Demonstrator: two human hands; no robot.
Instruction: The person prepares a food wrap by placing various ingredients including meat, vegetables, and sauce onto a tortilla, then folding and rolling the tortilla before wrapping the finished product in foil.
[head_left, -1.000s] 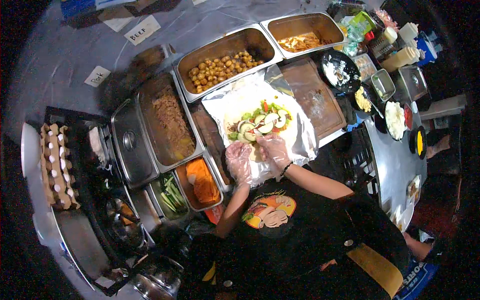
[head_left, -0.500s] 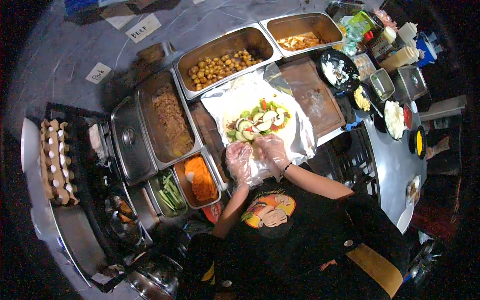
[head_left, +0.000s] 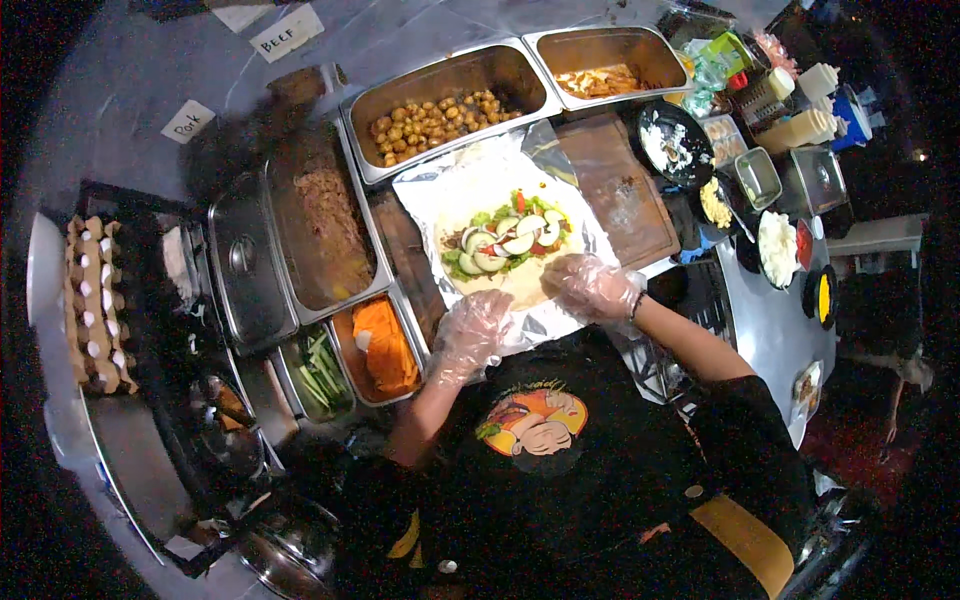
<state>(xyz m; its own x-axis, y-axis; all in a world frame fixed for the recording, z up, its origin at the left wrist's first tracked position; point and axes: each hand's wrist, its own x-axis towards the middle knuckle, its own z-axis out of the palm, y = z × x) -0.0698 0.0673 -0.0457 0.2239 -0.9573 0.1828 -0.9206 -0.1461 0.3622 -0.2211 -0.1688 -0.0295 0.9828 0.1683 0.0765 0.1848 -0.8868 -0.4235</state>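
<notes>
A round pale flatbread (head_left: 520, 292) lies on a sheet of aluminium foil (head_left: 605, 240). Across its middle runs a filling of cucumber slices (head_left: 490, 257), green lettuce, red pieces and onion. Both my hands wear clear plastic gloves. At the near left edge of the flatbread is my left hand (head_left: 474, 332), its fingers closed on the rim. My right hand (head_left: 597, 288) is closed at the near right edge, fingertips on the bread; the thumb is mostly hidden. The hands are apart, on the near side of the filling.
Steel pans hold small round browned potatoes (head_left: 415, 128), shredded meat (head_left: 335, 220), orange shreds (head_left: 385, 345) and cucumber sticks (head_left: 322, 372). A wooden board (head_left: 635, 205) lies under the foil. Egg trays (head_left: 92, 300) stand far left; bowls and squeeze bottles (head_left: 805, 130) at right. Another person's arm (head_left: 895, 400) shows far right.
My hands have moved apart along the near edge of the flatbread, left hand down and leftward, right hand to the right. More of the bread below the filling now shows.
</notes>
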